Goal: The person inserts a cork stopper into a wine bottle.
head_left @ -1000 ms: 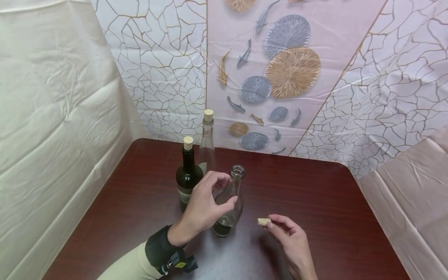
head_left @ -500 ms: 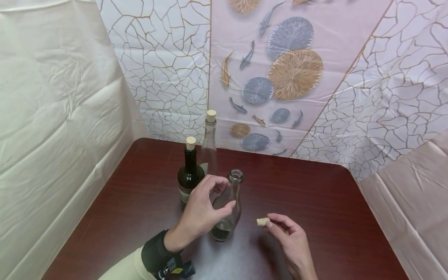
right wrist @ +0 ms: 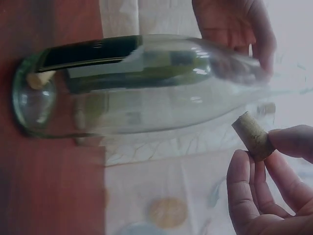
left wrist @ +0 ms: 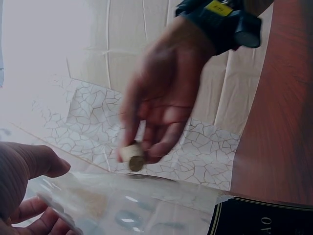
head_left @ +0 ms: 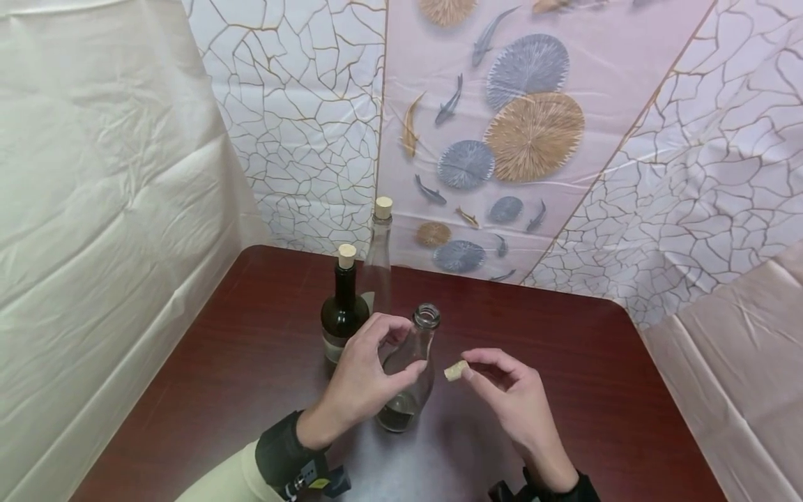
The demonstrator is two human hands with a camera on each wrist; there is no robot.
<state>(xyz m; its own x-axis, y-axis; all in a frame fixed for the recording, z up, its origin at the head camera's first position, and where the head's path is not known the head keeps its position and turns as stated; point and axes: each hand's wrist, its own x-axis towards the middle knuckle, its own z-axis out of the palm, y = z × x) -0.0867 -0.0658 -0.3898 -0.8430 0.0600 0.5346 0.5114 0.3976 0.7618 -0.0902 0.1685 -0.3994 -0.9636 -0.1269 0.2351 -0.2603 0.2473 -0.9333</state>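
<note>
My left hand (head_left: pixel 370 373) curls round the upper part of a clear glass bottle (head_left: pixel 401 404), thumb on the near side. The bottle stands on the table with its mouth uncovered and a dark label low on its side. To the right, my right hand (head_left: pixel 517 408) pinches a cork (head_left: pixel 456 371) between thumb and fingertips. The cork tilts, apart from the bottle and a little below its mouth. In the right wrist view, the cork (right wrist: pixel 253 137) is beside the bottle's shoulder, and a pale cork-like piece (right wrist: pixel 40 79) shows through the glass at the base.
Behind the left hand stand a dark green bottle (head_left: pixel 343 314) and a tall clear bottle (head_left: pixel 379 258), each with a cork in its mouth. The reddish-brown table (head_left: pixel 533 328) meets patterned cloth (head_left: pixel 301 139) at the back, with plain cloth at both sides.
My right hand has risen and moved left with the cork, bringing it closer to the bottle, and the cork has tilted. The left hand stays at the bottle, which has shifted only slightly.
</note>
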